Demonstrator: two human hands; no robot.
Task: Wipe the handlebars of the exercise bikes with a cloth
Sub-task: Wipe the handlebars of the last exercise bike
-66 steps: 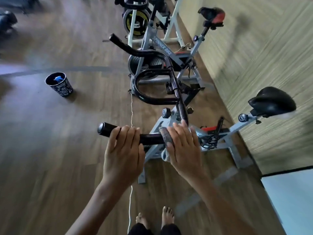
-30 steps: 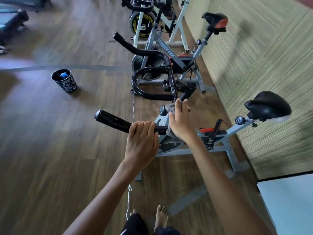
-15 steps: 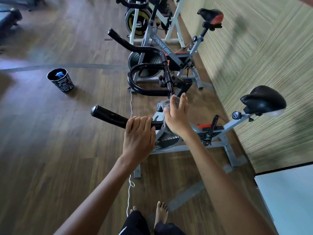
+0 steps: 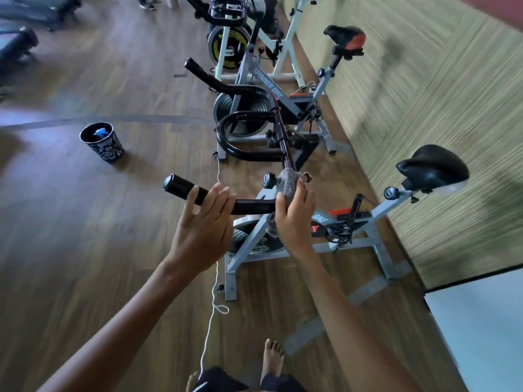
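Observation:
The nearest exercise bike's black handlebar [image 4: 184,190] runs from a left grip end to a curved loop [image 4: 235,149] further back. My left hand [image 4: 202,232] hovers over the left bar with fingers spread and straight, barely touching it. My right hand [image 4: 294,216] wraps a grey cloth [image 4: 287,185] round the handlebar's centre stem, fingers curled on it. A second grey bike [image 4: 271,89] labelled SPINNER BIKE stands behind, its black handlebar [image 4: 209,77] pointing left.
A black patterned cup [image 4: 103,142] holding something blue stands on the wooden floor at left. The near bike's black saddle [image 4: 433,168] sticks out right, close to the woven wall [image 4: 452,94]. A white cord [image 4: 210,315] trails down the floor to my bare feet [image 4: 273,357]. A third bike [image 4: 229,43] stands further back.
My left hand has let go of the left bar and opened its fingers. My right hand with the cloth stays on the centre stem, having moved there from the bar 2 s ago.

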